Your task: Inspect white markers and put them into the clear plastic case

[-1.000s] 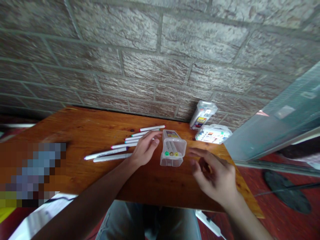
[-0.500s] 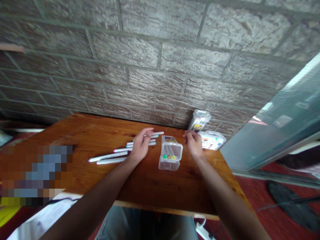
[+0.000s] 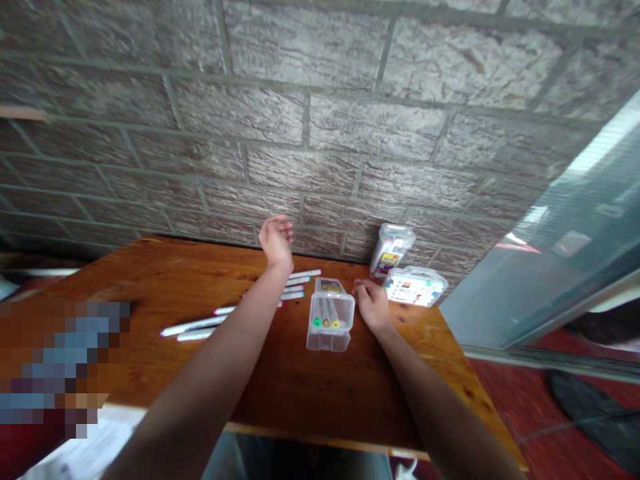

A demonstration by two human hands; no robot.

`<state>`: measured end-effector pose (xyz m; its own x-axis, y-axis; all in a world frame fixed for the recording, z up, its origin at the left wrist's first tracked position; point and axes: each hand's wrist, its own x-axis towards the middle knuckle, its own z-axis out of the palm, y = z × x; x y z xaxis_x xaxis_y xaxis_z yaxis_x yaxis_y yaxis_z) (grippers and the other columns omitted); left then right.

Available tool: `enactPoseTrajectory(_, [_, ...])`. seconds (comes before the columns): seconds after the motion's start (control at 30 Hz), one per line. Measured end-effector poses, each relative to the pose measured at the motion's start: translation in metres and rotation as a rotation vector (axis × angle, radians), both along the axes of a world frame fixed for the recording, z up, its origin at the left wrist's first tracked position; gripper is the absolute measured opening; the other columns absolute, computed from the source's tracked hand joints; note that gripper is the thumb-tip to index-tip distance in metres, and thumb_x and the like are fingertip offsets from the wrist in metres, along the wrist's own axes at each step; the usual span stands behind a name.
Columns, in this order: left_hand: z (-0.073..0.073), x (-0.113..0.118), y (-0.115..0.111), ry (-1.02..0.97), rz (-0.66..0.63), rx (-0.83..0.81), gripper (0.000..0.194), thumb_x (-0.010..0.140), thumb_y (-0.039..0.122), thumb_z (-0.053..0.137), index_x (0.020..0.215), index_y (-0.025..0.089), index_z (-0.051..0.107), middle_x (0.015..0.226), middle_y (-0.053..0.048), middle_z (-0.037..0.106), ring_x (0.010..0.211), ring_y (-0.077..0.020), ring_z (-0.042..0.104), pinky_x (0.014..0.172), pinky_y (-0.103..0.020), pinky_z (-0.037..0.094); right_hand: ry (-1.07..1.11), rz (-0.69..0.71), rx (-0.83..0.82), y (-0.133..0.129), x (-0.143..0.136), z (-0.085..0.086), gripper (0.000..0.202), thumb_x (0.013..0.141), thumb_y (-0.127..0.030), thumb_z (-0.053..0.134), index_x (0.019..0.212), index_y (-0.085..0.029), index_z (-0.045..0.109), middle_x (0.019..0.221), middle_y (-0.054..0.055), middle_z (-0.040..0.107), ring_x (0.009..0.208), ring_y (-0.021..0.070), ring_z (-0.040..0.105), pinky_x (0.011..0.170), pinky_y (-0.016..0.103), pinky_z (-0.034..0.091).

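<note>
Clear box: It sits on the brown table (image 3: 320,393), between the loose pens and the right hand. It is see-through (image 3: 342,305), with a small label at its back.
Pens in the box: Three pens (image 3: 326,315) lie side by side inside. Their round ends are green, brown and yellow, and they point at the person.
Right hand: It is (image 3: 373,307) low, just beside the clear box on its right. The fingers are curled in. I cannot tell if it holds something or touches the table.
Left hand: It is (image 3: 277,241) up by the wall, past the loose pens. The fingers are loosely bent and a bit apart, and I see nothing in them.
Loose pens: White pens (image 3: 191,326) lie on the left part of the table. Some have pink, red, purple or blue-green bits. The left arm hides part of the bunch.
Tall box: It is (image 3: 393,250) clear too, and stands by the wall with a yellow label.
Wide box: It is (image 3: 416,287) near the tall box, with a big white label.
Wall: It is (image 3: 260,120) made of big gray bricks.
Floor: It is (image 3: 530,400) red.
</note>
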<state>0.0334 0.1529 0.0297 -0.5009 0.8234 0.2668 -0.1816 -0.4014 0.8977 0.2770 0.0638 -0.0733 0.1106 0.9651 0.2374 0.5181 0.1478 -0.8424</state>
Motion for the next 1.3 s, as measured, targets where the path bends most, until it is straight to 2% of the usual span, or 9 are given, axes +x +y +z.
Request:
enactPoseTrajectory(0.2, [0.006, -0.054, -0.018, 0.511, -0.367, -0.068, 0.016, 0.079, 0.034, 0.071, 0.081, 0.018, 0.074, 0.065, -0.002, 0.067, 0.057, -0.0135, 0.058, 0.055, -0.023, 0.042, -0.024, 0.043, -0.001, 0.009, 0.009, -0.002, 0.036, 0.105, -0.038, 0.07, 0.136, -0.019, 0.068, 0.138, 0.011, 0.069, 0.116, 0.0285, 0.072, 0.097, 0.048, 0.063])
enactPoseTrajectory(0.43, [0.01, -0.112, -0.053, 1.075, -0.775, -0.255, 0.018, 0.073, 0.034, 0.085, 0.073, 0.018, 0.077, 0.068, -0.002, 0.074, 0.063, -0.0164, 0.064, 0.062, -0.026, 0.045, -0.076, 0.068, 0.03, 0.012, 0.011, 0.005, 0.035, 0.105, -0.038, 0.07, 0.134, -0.018, 0.068, 0.136, 0.011, 0.069, 0.114, 0.0281, 0.072, 0.095, 0.048, 0.063])
enactPoseTrajectory(0.53, [0.009, -0.128, -0.066, 1.2, -0.897, -0.313, 0.023, 0.072, 0.038, 0.087, 0.078, 0.018, 0.077, 0.069, -0.002, 0.074, 0.063, -0.0168, 0.065, 0.06, -0.026, 0.044, -0.104, 0.059, 0.044, 0.01, 0.011, 0.009, 0.027, 0.106, -0.039, 0.068, 0.118, -0.016, 0.073, 0.115, 0.007, 0.075, 0.097, 0.0223, 0.074, 0.086, 0.041, 0.064])
enactPoseTrajectory(0.6, [0.006, -0.135, -0.072, 1.247, -0.922, -0.323, 0.025, 0.072, 0.039, 0.087, 0.081, 0.017, 0.077, 0.071, -0.002, 0.074, 0.065, -0.0167, 0.065, 0.061, -0.025, 0.044, -0.115, 0.049, 0.058, 0.008, 0.012, 0.011, 0.033, 0.109, -0.039, 0.062, 0.09, -0.015, 0.075, 0.082, 0.002, 0.073, 0.076, 0.019, 0.071, 0.076, 0.035, 0.061])
enactPoseTrajectory(0.67, [0.002, -0.138, -0.074, 1.271, -0.918, -0.321, 0.026, 0.073, 0.039, 0.087, 0.083, 0.017, 0.076, 0.073, -0.002, 0.073, 0.067, -0.0166, 0.064, 0.062, -0.025, 0.044, -0.119, 0.041, 0.064, 0.006, 0.012, 0.012, 0.045, 0.11, -0.04, 0.057, 0.075, -0.017, 0.071, 0.065, 0.0, 0.066, 0.065, 0.0179, 0.067, 0.071, 0.033, 0.058])
enactPoseTrajectory(0.73, [-0.003, -0.137, -0.075, 1.282, -0.911, -0.315, 0.026, 0.074, 0.039, 0.085, 0.083, 0.017, 0.076, 0.072, -0.002, 0.073, 0.067, -0.0166, 0.064, 0.062, -0.026, 0.044, -0.114, 0.035, 0.054, 0.005, 0.011, 0.012, 0.037, 0.11, -0.041, 0.06, 0.087, -0.016, 0.074, 0.076, 0.001, 0.071, 0.071, 0.018, 0.07, 0.074, 0.034, 0.06])
enactPoseTrajectory(0.8, [-0.007, -0.133, -0.075, 1.292, -0.911, -0.304, 0.023, 0.072, 0.036, 0.086, 0.081, 0.017, 0.077, 0.071, -0.002, 0.073, 0.065, -0.0167, 0.064, 0.061, -0.026, 0.044, -0.102, 0.03, 0.038, 0.005, 0.011, 0.012, 0.027, 0.107, -0.04, 0.066, 0.112, -0.015, 0.074, 0.106, 0.006, 0.076, 0.09, 0.0206, 0.074, 0.082, 0.039, 0.064])
enactPoseTrajectory(0.9, [-0.011, -0.124, -0.078, 1.309, -0.911, -0.275, 0.018, 0.066, 0.03, 0.087, 0.077, 0.019, 0.079, 0.069, -0.001, 0.073, 0.064, -0.0176, 0.065, 0.06, -0.025, 0.044, -0.076, 0.028, 0.024, 0.006, 0.012, 0.01, 0.035, 0.105, -0.038, 0.07, 0.133, -0.018, 0.068, 0.134, 0.01, 0.07, 0.111, 0.0269, 0.073, 0.093, 0.046, 0.064])
enactPoseTrajectory(1.3, [-0.018, -0.11, -0.09, 1.337, -0.819, -0.172, 0.009, 0.064, 0.021, 0.085, 0.066, 0.026, 0.077, 0.063, 0.001, 0.071, 0.059, -0.0186, 0.064, 0.057, -0.025, 0.039, 0.023, 0.079, 0.038, 0.008, 0.012, 0.006, 0.037, 0.105, -0.038, 0.07, 0.136, -0.019, 0.068, 0.138, 0.011, 0.069, 0.116, 0.0286, 0.072, 0.096, 0.048, 0.063])
